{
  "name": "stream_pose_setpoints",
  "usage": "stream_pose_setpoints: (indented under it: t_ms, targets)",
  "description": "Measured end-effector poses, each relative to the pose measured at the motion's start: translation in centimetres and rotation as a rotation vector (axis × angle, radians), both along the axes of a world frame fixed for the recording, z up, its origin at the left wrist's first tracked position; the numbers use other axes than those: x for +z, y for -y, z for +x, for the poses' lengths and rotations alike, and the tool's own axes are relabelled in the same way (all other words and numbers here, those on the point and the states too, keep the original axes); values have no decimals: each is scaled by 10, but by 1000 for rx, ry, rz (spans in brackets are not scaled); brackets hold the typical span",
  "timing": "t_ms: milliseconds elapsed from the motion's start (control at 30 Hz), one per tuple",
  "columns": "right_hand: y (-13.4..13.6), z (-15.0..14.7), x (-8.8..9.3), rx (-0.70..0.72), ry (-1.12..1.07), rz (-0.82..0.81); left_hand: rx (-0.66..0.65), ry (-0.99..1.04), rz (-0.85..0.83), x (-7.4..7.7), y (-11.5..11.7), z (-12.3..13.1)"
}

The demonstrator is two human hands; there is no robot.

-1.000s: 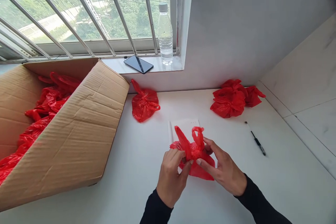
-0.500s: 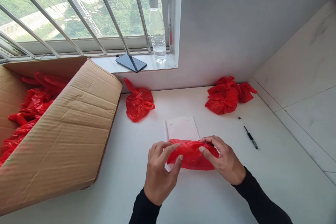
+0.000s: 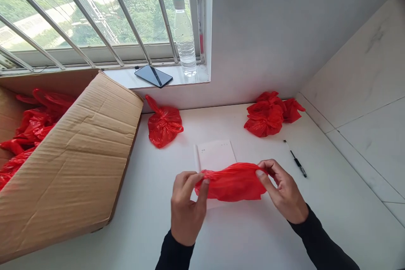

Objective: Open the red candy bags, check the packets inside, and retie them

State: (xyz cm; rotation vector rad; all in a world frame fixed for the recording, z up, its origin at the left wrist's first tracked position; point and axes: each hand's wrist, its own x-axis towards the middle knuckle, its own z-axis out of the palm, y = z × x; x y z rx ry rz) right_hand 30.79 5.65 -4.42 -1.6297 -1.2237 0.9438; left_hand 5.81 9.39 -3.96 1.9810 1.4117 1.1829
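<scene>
A red plastic bag (image 3: 236,183) is stretched sideways between my two hands, above a white notepad (image 3: 217,154). My left hand (image 3: 189,204) pinches the bag's left end between thumb and fingers. At the opposite end, my right hand (image 3: 284,190) grips the upper corner the same way. The bag looks flat along its length, with gathered folds at its top edge. It hides the lower part of the notepad, where a few small marks show near the top.
On the left stands a cardboard box (image 3: 79,152) holding several red bags. A knotted red bag (image 3: 164,126) and a red bundle (image 3: 265,114) lie along the wall. A pen (image 3: 297,162) rests at right. The sill bears a phone (image 3: 154,76) and a water bottle (image 3: 185,46).
My left fingers have closed on the bag's left end. My right hand has moved right, and the bag is now pulled wider and flatter. The view has shifted slightly.
</scene>
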Motion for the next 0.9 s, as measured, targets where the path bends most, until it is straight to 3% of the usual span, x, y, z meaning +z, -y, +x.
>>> stream_pose_setpoints:
  t_ms: [100, 167, 300, 333, 400, 467, 533, 633, 700, 800, 900]
  targets:
    - [-1, 8, -9, -151, -63, 7, 150, 172, -188, 0, 0, -18]
    - [0, 7, -13, -173, -87, 28, 167, 212, -264, 1, 2, -25]
    - [2, -9, 1, -232, 88, 362, 87, 107, -151, 15, 5, -18]
    - [2, -14, 7, -206, 179, 469, 49, 73, -117, 20, 5, -15]
    - [-1, -19, 19, -15, 395, 598, -25, 48, -67, 28, 4, -9]
    - [-6, -20, 26, 239, 629, 555, -57, 75, -54, 32, 4, -7]
    - [-11, -18, 27, 384, 801, 441, -9, 124, -51, 32, 6, -8]
    - [-11, -13, 28, 436, 844, 339, 131, 147, -74, 30, 13, -12]
    - [-6, -12, 34, 437, 824, 335, 168, 171, -181, 31, 17, -15]
    - [6, -16, 49, 458, 780, 328, 173, 243, -343, 33, 21, -17]
    - [15, -22, 55, 573, 738, 180, 111, 254, -384, 33, 23, -17]
